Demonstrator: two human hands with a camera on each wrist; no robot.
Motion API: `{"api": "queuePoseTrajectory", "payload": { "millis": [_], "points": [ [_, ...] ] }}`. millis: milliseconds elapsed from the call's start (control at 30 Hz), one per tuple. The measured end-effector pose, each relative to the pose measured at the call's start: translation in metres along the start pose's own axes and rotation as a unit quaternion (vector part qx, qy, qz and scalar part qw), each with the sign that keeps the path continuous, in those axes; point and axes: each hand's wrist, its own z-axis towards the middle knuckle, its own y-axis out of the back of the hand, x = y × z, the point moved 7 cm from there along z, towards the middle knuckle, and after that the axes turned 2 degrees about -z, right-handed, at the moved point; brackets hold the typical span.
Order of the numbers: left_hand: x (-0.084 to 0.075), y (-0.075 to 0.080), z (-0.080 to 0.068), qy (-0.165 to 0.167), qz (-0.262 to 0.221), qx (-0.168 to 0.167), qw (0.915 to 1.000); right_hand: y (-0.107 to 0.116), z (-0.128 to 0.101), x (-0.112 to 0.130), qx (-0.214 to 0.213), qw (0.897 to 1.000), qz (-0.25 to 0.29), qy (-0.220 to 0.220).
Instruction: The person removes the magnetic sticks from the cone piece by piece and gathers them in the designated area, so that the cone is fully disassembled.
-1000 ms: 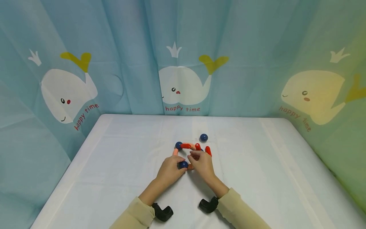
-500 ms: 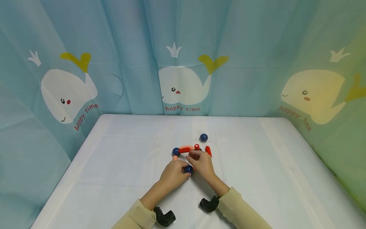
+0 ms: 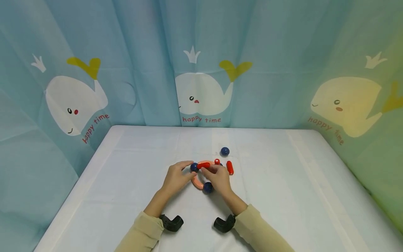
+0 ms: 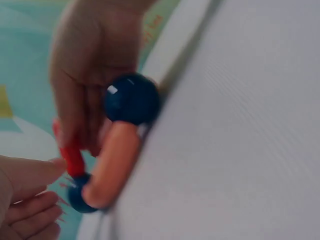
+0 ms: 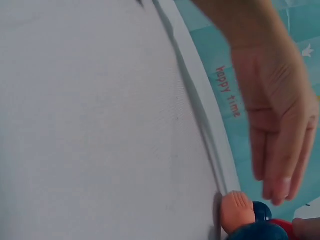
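Observation:
In the head view, curved peach rods (image 3: 197,183) and dark blue balls form a ring lying at mid-table. A short red rod (image 3: 203,165) joins the far-left ball (image 3: 194,167). My right hand (image 3: 219,178) pinches this red rod between thumb and fingers, also visible in the left wrist view. My left hand (image 3: 177,177) is spread around the far-left ball; the right wrist view shows its fingers (image 5: 282,160) straight, apart from the ball. The near ball (image 3: 207,188) sits at the ring's front. Another red rod (image 3: 217,161) stands up at the right, its lower part partly hidden.
A loose blue ball (image 3: 225,151) lies behind the ring, and a loose red rod (image 3: 230,167) lies right of it. The white table (image 3: 283,182) ends at a blue whale-print curtain (image 3: 270,63). Black camera mounts (image 3: 171,223) sit at both wrists.
The ring turned, its near ball shifting right and towards me. My left hand let go of that ball and moved left and away. My right hand moved slightly left, onto the red rod.

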Motion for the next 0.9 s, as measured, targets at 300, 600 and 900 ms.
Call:
{"api": "queuePoseTrajectory", "payload": {
  "millis": [300, 600, 900],
  "points": [
    [0.023, -0.004, -0.001, 0.002, -0.022, -0.031, 0.9993, -0.016, 0.007, -0.003, 0.015, 0.999, 0.031, -0.036],
    [0.034, -0.003, 0.000, 0.004, -0.049, -0.069, 0.9964, -0.024, 0.013, 0.003, 0.026, 0.999, 0.017, 0.032],
    [0.036, -0.004, 0.001, -0.011, -0.065, -0.078, 0.9948, -0.031, 0.015, 0.001, 0.025, 0.998, 0.037, 0.040]
  ]
}}
